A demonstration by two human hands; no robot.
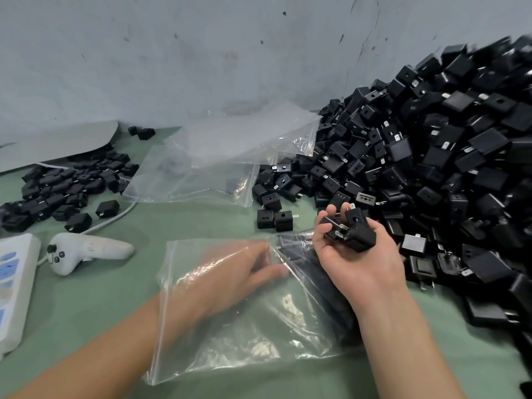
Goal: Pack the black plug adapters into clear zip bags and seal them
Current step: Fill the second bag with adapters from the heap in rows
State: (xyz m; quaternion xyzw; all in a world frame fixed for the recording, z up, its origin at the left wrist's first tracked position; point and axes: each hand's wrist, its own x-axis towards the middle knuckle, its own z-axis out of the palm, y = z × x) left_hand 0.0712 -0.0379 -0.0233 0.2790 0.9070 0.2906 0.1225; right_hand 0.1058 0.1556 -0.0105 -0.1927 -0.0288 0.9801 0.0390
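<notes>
Clear soft-plastic zip bag lies on the green table at the near edge. Left hand shows through the film, inside or under the bag, cannot tell which. Its fingers look stretched out and grip nothing I can see; blurred. Right hand hovers over the bag's far right corner, where the film is lifted, palm up, fingers curled round a handful of black cube-shaped plug adapters with metal prongs sticking out. Dark patch in the bag under the right wrist: adapters or shadow, cannot tell.

Handling, my read:
- Adapters are hard, light, blocky and smooth-sided. A loose handful can shed one, and prongs can snag the film. Tip them in low.
- Bag is limp and slippery and won't hold its mouth open alone. Take it by the zip strip, likely the stiffest part, and pinch along that to seal.

Room:
- Main heap of black adapters fills the table's right side up to the grey wall, close beside the right forearm. Tight there.
- Two loose adapters sit just beyond the bag.
- Spare clear bags lie back centre, a smaller adapter pile back left.
- White handheld controller and white power strip are at the left edge.
- Most room is between bag and controller.
</notes>
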